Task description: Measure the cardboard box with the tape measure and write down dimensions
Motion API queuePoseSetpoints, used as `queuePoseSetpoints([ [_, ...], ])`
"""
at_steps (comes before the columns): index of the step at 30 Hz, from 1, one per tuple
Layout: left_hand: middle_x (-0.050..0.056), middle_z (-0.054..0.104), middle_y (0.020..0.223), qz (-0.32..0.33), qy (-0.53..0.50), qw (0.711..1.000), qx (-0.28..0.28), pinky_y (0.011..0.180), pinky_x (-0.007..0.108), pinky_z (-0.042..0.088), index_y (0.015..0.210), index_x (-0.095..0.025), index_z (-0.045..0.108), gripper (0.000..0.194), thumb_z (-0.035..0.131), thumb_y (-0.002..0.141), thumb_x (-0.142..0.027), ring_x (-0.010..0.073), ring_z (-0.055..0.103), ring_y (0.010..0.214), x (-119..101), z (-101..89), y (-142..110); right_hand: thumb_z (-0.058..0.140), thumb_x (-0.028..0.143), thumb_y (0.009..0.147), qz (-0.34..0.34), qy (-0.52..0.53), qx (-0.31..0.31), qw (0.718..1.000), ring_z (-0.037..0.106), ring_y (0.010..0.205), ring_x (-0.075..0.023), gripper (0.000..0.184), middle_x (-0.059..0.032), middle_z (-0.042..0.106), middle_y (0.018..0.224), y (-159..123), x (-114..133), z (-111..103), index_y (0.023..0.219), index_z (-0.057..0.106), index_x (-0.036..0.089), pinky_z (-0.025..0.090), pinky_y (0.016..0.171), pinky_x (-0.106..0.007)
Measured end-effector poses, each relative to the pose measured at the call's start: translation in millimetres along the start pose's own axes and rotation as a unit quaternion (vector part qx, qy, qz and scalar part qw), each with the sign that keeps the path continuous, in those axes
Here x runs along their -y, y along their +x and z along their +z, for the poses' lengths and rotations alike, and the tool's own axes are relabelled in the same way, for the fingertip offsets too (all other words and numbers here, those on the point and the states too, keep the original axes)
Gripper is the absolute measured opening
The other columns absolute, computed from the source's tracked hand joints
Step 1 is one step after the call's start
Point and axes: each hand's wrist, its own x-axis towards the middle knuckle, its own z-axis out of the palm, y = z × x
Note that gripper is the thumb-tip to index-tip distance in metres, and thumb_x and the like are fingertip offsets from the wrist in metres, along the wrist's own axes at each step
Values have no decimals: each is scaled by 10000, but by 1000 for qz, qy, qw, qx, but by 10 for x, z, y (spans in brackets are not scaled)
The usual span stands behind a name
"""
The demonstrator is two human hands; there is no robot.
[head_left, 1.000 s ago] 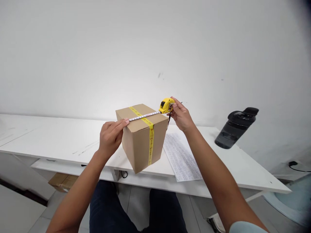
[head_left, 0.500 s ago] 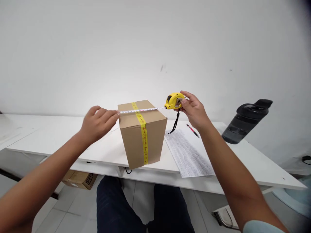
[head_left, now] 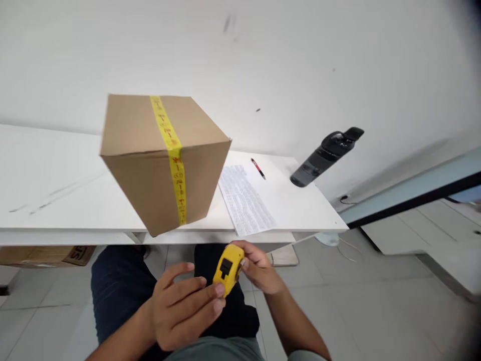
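My right hand (head_left: 259, 266) is closed around a yellow tape measure (head_left: 229, 268) with a black lock button, held above my lap in front of the table. My left hand (head_left: 188, 306) has its fingers stretched out and apart, one fingertip touching the lower end of the tape measure. No pulled-out blade shows. Beyond both hands, a closed cardboard box (head_left: 143, 183) stands at the table's front edge, with a strip of yellow printed tape (head_left: 173, 150) running over its top and down its front.
On the white table (head_left: 56, 190), a sheet covered in writing (head_left: 250, 203) and a red and black pen (head_left: 258, 169) lie right of the box. A dark bottle (head_left: 319, 163) stands farther right. Another cardboard box (head_left: 41, 255) sits below the table at left.
Both hands have come away from the box top down to my lap. The blade, stretched across the box before, no longer shows. My left fingers have spread. The view has shifted.
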Motion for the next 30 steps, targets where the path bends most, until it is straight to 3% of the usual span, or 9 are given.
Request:
queuePoseSetpoints([
  [2, -16, 802, 990, 16, -53, 998, -40, 1037, 333, 569, 1205, -255, 639, 411, 828, 840, -249, 128, 739, 887, 131, 322, -89, 824, 542, 803, 64, 91, -50, 993, 720, 822, -152, 431, -30, 768, 971, -203, -385, 90, 1133, 735, 278, 577, 765, -266],
  [6, 150, 718, 1245, -178, -228, 956, 42, 885, 415, 638, 1430, -264, 512, 828, 682, 779, -747, 288, 725, 1108, 170, 693, -340, 836, 634, 733, 100, 176, -70, 977, 707, 762, -133, 517, -7, 764, 938, -521, -687, 230, 1105, 739, 287, 544, 737, -241],
  [10, 134, 681, 1269, -265, -402, 872, 80, 907, 435, 632, 1426, -321, 461, 810, 623, 797, -804, 307, 709, 1141, 44, 934, -372, 492, 954, 730, 46, -165, -23, 985, 705, 688, -215, 796, -77, 741, 746, -288, -297, -165, 843, 755, 210, 558, 676, -330],
  [12, 115, 676, 1267, -247, -407, 876, 80, 916, 440, 619, 1423, -340, 448, 797, 669, 792, -774, 299, 705, 1125, 56, 1073, -159, -93, 1010, 658, 37, -389, -113, 913, 660, 562, -226, 1076, -90, 658, 563, 124, 75, -567, 623, 648, 231, 558, 616, -369],
  [14, 92, 686, 1251, -224, -362, 896, 124, 923, 456, 599, 1384, -346, 483, 741, 728, 785, -708, 295, 699, 1092, 161, 1214, 222, -278, 841, 754, 31, -456, -183, 870, 676, 638, -242, 1123, -130, 696, 678, 701, 460, -968, 765, 653, 213, 561, 683, -402],
  [17, 81, 693, 1230, -242, -258, 901, 251, 957, 491, 553, 1306, -297, 541, 609, 759, 805, -564, 313, 668, 1102, 450, 1380, 873, 144, 853, 914, 46, -529, -257, 808, 705, 940, -301, 856, -199, 734, 1048, 1604, 859, -1404, 1076, 632, 168, 533, 824, -430],
  [20, 101, 691, 1167, -310, -184, 875, 322, 914, 460, 544, 1372, -214, 469, 598, 647, 884, -509, 290, 668, 1028, 759, 1448, 1213, 526, 692, 939, 114, -577, -283, 758, 656, 1137, -388, 655, -263, 689, 1175, 2187, 915, -1653, 1229, 565, 107, 491, 942, -497],
  [26, 89, 688, 1130, -363, -121, 859, 340, 837, 402, 538, 1360, -214, 466, 586, 605, 906, -557, 266, 674, 966, 1005, 1055, 928, 666, 402, 975, 233, -614, -170, 734, 667, 1130, -272, 382, -129, 660, 1297, 2440, 635, -1850, 1274, 631, 167, 564, 962, -487],
  [30, 77, 670, 1254, -376, -72, 878, 287, 961, 436, 520, 1293, -262, 531, 497, 655, 878, -505, 291, 642, 1140, 973, 830, 693, 648, 368, 992, 271, -630, -121, 718, 672, 1114, -243, 370, -101, 642, 1326, 2478, 591, -1937, 1312, 615, 184, 588, 937, -468],
])
